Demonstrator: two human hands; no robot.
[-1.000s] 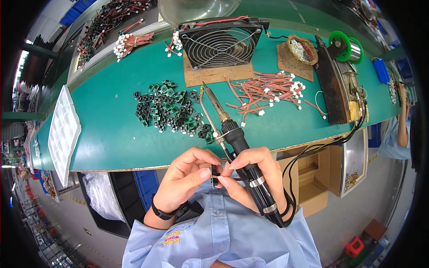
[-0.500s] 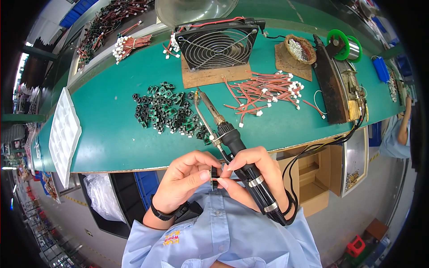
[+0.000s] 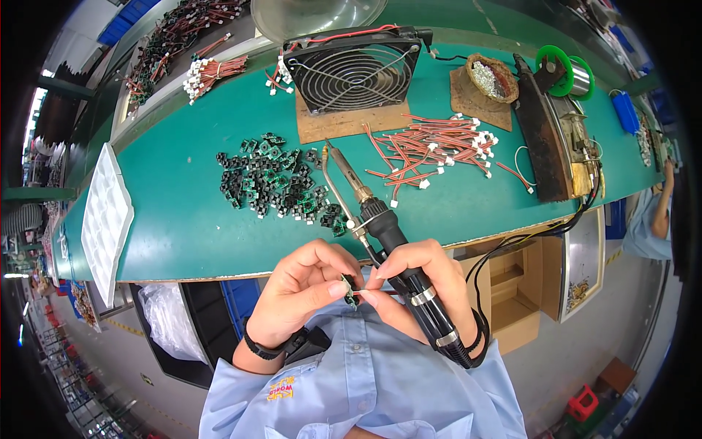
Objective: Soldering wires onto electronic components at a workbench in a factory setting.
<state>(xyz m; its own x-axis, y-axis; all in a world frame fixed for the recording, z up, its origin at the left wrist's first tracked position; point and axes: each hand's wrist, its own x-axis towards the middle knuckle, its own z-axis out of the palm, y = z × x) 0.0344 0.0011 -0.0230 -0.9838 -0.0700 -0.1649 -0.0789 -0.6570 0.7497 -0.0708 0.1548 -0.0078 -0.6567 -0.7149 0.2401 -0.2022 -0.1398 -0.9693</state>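
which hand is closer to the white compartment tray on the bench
Left. The left hand is on the same side as the white tray, below and right of it; the right hand, gripping the soldering iron, is farther right.

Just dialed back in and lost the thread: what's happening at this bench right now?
A person in a light blue shirt pinches a small green circuit board between the left hand and the fingertips of the right hand. The right hand also grips a black-handled soldering iron, its tip pointing away over the green table. A pile of similar small green boards and red-wired white connectors lie beyond.
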